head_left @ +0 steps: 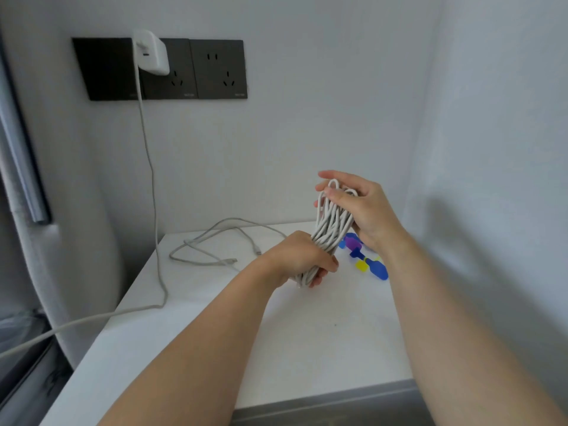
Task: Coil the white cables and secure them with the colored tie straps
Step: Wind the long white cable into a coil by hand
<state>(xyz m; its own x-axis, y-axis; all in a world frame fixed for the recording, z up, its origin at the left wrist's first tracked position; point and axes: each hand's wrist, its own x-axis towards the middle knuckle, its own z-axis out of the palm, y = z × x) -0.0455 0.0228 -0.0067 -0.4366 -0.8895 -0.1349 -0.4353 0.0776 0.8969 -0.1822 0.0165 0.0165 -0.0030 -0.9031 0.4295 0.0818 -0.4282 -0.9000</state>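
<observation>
Presently, a bundle of coiled white cable [330, 229] is held upright, slightly tilted, above the desk [215, 333]. Its lower end is gripped by the left hand [299, 256], whose fingers [321, 275] are curled round the strands. Its upper loops are held by the right hand [364, 210], the fingers [333, 176] being bent over the top of the loops and the thumb laid across their near side. Just right of the bundle's lower end, a small heap of coloured tie straps [367, 259] is seen lying on the desk: blue, purple and yellow pieces, overlapping. Left of the bundle, a loose white cable [212, 241] is spread in open loops on the desk, its connector ends lying near the left wrist. Farther left of the bundle, another white lead [150, 179] is hung down the wall from a white charger [152, 52], which is plugged into a dark socket panel [215, 69] well above the bundle; that lead is draped over the desk's left edge.
</observation>
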